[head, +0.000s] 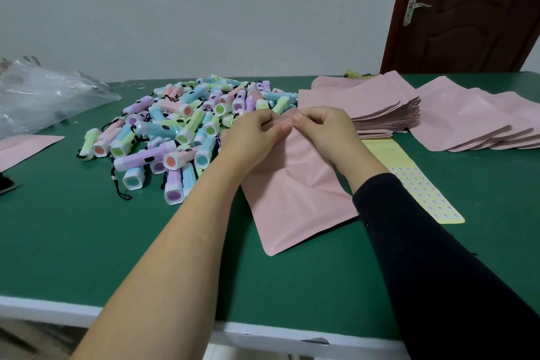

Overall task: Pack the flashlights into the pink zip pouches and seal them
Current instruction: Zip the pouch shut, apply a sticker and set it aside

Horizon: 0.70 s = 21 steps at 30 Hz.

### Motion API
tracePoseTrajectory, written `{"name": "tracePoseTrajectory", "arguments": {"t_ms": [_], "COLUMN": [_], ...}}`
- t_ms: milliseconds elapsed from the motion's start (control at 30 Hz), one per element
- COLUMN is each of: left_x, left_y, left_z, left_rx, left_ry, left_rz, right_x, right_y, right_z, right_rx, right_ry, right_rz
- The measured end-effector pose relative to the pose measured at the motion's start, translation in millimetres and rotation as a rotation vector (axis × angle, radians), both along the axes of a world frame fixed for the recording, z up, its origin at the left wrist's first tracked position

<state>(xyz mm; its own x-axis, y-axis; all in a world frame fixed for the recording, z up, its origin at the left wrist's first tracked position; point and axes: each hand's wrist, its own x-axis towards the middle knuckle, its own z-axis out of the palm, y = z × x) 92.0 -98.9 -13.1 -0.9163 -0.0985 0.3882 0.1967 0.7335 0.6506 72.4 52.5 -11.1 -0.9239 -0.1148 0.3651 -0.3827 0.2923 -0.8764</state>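
Note:
A pink zip pouch [295, 198] lies flat on the green table [87, 242] in front of me, its mouth pointing away. My left hand [251, 137] and my right hand [324, 128] both pinch the pouch's top edge, fingertips close together at its middle. A heap of pastel flashlights [187, 128] with black wrist cords lies just left of my hands. A stack of flat pink pouches [365, 108] sits to the right of my hands. Whether the held pouch has anything inside, I cannot tell.
Several fuller pink pouches [473, 122] are fanned out at the far right. A yellow sticker sheet [415, 181] lies under my right forearm. A clear plastic bag [43, 96] sits at the left, another pink pouch [23, 146] at the left edge. A brown door [473, 8] stands behind.

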Motion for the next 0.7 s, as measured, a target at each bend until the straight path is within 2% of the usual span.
{"name": "tracePoseTrajectory", "arguments": {"t_ms": [133, 233, 400, 700], "left_x": [-1.1, 0.4, 1.0, -3.7], "left_y": [-13.0, -23.5, -29.4, -24.3], "left_z": [3.2, 5.1, 7.8, 5.6], "left_rx": [-0.115, -0.099, 0.239, 0.543], "left_ry": [-0.041, -0.052, -0.118, -0.155], "left_rz": [0.122, 0.159, 0.057, 0.093], "right_x": [-6.6, -12.3, -14.5, -11.9], "right_y": [8.5, 16.1, 12.0, 14.8], "right_z": [1.5, 0.3, 0.2, 3.5], "right_rx": [-0.084, -0.222, -0.356, -0.511], "right_ry": [-0.064, -0.151, -0.268, -0.430], "right_rz": [-0.100, -0.165, -0.180, -0.156]}}
